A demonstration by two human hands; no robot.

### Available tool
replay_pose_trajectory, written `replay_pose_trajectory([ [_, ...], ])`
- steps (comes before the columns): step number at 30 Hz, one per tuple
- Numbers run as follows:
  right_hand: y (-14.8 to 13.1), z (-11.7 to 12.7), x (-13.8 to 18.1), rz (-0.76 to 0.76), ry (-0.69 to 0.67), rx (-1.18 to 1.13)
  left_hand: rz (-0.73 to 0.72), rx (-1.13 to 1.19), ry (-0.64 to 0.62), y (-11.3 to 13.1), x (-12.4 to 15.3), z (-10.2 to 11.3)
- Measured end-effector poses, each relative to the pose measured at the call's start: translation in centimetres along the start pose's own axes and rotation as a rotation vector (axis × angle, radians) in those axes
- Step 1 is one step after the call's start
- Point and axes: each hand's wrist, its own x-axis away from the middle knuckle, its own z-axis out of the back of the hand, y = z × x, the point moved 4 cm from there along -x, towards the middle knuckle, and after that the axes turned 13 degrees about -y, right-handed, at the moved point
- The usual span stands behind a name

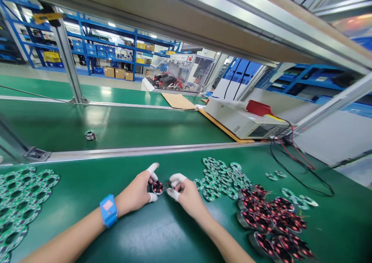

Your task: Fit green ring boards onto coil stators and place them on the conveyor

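Observation:
Between the white-capped thumb and fingers of my left hand [141, 189] is a small round motor stator [157, 187] with copper windings and a metal rim. Its wound face is turned up toward me. My right hand [184, 193], fingertips also in white cots, is pinched just to the right of the stator. Thin wire ends [167, 185] run from the stator to those fingertips. A blue wrist strap [109, 210] is on my left wrist. Close by my right hand lies a loose heap of green ring-shaped circuit boards [221, 177].
Many wound stators [270, 212] are grouped at the right. More ring boards [20, 201] spread over the left side. One stator with a board [90, 135] stands beyond the metal rail [139, 152]. A bench instrument [247, 119] with red and black cables [302, 162] sits back right.

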Motion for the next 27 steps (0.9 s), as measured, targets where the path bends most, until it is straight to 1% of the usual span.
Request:
replay_pose_trajectory([
  [1,-0.2,0.2,0.0,0.021,0.000,-0.002,-0.034,0.031,-0.033,0.2,-0.1,0.1],
  [3,-1.2,0.3,0.0,0.128,-0.037,0.036,-0.107,0.068,-0.081,0.6,-0.2,0.2],
  [5,-2.6,-0.1,0.2,0.269,-0.097,0.140,-0.137,0.077,-0.091,0.6,-0.2,0.3],
  [7,-3.6,-0.4,0.4,0.364,-0.118,0.251,-0.134,0.066,-0.085,0.5,-0.2,0.2],
  [9,-4.1,-0.5,0.4,0.418,-0.098,0.306,-0.135,0.065,-0.101,0.4,-0.3,0.1],
  [12,-4.3,-0.2,0.6,0.489,-0.033,0.314,-0.172,0.072,-0.141,0.4,-0.5,0.0],
  [14,-4.5,-0.1,1.0,0.568,-0.013,0.357,-0.183,0.062,-0.151,0.4,-0.5,0.1],
  [16,-4.9,-0.8,1.7,0.653,-0.060,0.495,-0.184,0.045,-0.155,0.4,-0.5,0.2],
  [19,-5.3,-2.7,3.0,0.734,-0.202,0.788,-0.175,0.032,-0.150,0.3,-0.4,0.1],
  [20,-5.4,-3.1,3.4,0.745,-0.243,0.850,-0.170,0.038,-0.146,0.3,-0.4,0.1],
  [22,-5.1,-2.8,4.2,0.753,-0.271,0.855,-0.158,0.054,-0.141,0.1,-0.4,0.0],
  [23,-4.8,-2.0,4.3,0.732,-0.233,0.816,-0.152,0.062,-0.141,0.1,-0.5,-0.1],
  [24,-4.2,-0.7,4.3,0.669,-0.155,0.776,-0.147,0.071,-0.146,0.0,-0.5,-0.2],
  [25,-3.5,0.9,4.1,0.571,-0.051,0.751,-0.142,0.081,-0.157,0.0,-0.6,-0.2],
  [26,-2.6,2.9,3.8,0.419,0.079,0.758,-0.138,0.090,-0.172,0.0,-0.6,-0.2],
  [27,-1.4,4.7,3.4,0.231,0.162,0.811,-0.134,0.096,-0.191,0.1,-0.6,-0.2],
])
